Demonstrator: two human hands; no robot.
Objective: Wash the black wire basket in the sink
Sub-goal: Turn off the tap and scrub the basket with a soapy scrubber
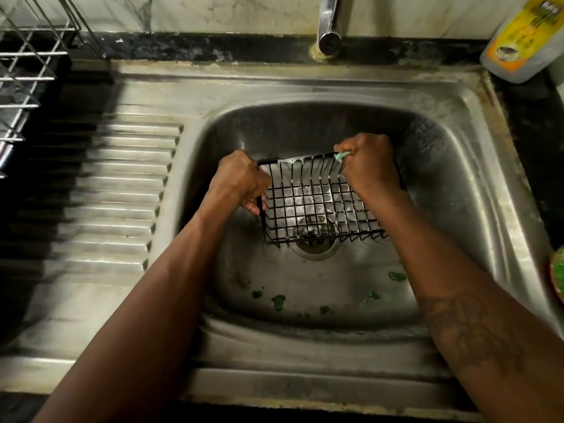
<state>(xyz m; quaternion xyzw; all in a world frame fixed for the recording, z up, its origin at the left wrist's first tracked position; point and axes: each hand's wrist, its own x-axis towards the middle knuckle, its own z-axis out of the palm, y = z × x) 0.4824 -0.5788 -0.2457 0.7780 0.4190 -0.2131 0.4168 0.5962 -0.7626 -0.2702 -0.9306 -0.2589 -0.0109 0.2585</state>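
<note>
The black wire basket [308,203] is held tilted over the drain inside the steel sink [451,166]. My left hand [241,178] grips its left rim. At the basket's far right corner, my right hand [370,161] holds a green scrubber [341,155] against the top wire. White foam clings to the top rim and the mesh. Most of the scrubber is hidden inside my fist.
The tap [329,22] stands behind the basin; no water stream shows. A yellow-labelled bottle [525,38] sits at the back right. A metal dish rack [27,71] fills the left counter beside the ribbed drainboard [122,193]. Green scraps [278,300] lie on the sink floor.
</note>
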